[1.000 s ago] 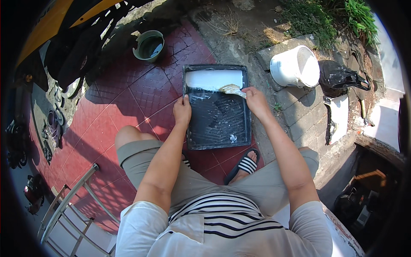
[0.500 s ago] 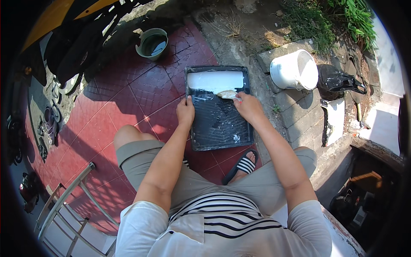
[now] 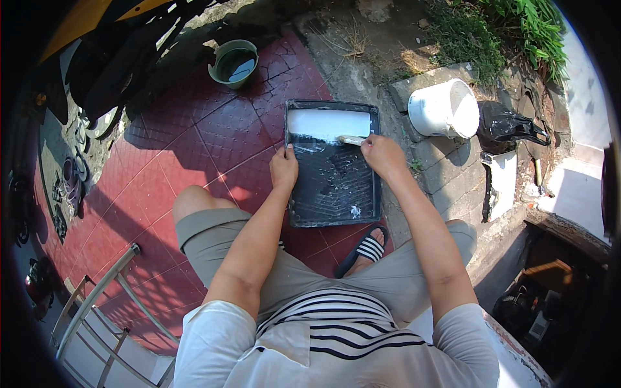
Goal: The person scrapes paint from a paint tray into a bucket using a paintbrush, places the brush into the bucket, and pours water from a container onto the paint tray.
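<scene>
My left hand grips a black rectangular tray, seemingly steadying it; my right hand clasps a whitish brush.

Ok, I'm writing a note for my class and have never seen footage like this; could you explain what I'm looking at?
Of course. There is no machine: these are a person's bare hands, seen from above. The camera is worn on the head, looking down, and its wide fisheye lens bends straight edges.

The left hand grips the left edge of a black tray. At the tray's far end is a pool of white liquid, apparently paint. The right hand holds a brush, its bristles by the pool's near edge; whether they touch is hard to tell.

Around them, red tiles cover the ground. A green container stands farther off, and a white bucket sits to the right beside a black bag.
</scene>
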### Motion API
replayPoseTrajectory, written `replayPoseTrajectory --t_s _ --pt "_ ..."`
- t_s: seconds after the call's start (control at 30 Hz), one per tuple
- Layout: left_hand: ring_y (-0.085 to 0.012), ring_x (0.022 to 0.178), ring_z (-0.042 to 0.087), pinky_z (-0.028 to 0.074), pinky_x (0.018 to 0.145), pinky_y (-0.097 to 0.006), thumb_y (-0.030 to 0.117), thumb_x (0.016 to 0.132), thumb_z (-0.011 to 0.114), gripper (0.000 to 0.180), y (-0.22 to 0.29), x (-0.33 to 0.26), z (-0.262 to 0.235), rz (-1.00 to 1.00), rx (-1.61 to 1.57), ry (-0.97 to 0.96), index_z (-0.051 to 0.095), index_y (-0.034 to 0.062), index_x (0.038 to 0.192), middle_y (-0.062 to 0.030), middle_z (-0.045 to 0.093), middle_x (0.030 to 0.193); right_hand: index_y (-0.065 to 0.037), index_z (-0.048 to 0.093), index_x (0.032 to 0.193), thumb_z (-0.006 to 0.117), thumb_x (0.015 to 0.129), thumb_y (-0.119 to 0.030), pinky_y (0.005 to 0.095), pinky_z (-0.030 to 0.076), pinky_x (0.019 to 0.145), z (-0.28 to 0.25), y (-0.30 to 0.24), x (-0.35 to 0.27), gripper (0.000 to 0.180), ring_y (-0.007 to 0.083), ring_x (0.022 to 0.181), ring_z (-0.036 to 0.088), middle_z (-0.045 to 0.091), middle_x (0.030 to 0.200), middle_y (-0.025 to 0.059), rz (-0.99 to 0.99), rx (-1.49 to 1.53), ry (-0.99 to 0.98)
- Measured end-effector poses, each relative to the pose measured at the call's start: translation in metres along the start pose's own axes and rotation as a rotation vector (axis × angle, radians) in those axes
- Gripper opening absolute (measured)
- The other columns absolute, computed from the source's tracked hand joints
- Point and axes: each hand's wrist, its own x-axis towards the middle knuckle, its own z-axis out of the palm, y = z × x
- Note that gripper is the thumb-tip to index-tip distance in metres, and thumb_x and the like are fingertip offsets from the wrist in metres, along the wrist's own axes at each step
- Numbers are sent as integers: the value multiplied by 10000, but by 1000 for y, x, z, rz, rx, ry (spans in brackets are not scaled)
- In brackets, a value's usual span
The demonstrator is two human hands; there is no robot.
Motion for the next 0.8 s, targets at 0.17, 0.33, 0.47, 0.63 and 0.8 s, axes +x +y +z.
replayPoseTrajectory --t_s 0.17,0.33,0.47,0.63,0.8 --pt "-504 974 634 481 857 -535 360 1020 473 427 6 -2 0 -19 22 19 676 -15 1039 -306 680 975 -25 744 968 558 938 -332 494 551 835 7 -16 5 359 411 903 700 722 934 240 -2 43 -18" --pt "-505 985 632 482 867 -539 355 1021 471 424 10 -5 -2 -6 -5 -19 676 -15 1059 -312 679 987 7 744 929 597 918 -304 478 557 835 18 -55 7 344 402 893 707 724 929 241 -33 31 -39" --pt "-505 985 632 482 865 -540 357 1020 472 421 2 0 1 8 7 20 679 -6 1077 -311 679 985 11 745 923 612 910 -292 479 555 840 16 -70 9 332 402 896 706 724 916 241 -109 10 -37" --pt "-484 918 640 473 809 -511 370 1018 502 436 7 -2 4 -6 -52 39 654 -28 925 -292 672 937 20 744 891 613 905 -295 462 561 830 17 -80 15 342 385 892 712 727 908 237 -92 46 24" --pt "-484 892 639 477 794 -503 365 1017 508 433 -2 0 5 11 -66 63 648 -33 918 -287 671 907 16 746 882 626 891 -283 460 564 822 18 -91 8 322 372 884 718 732 903 225 -188 -97 -61"
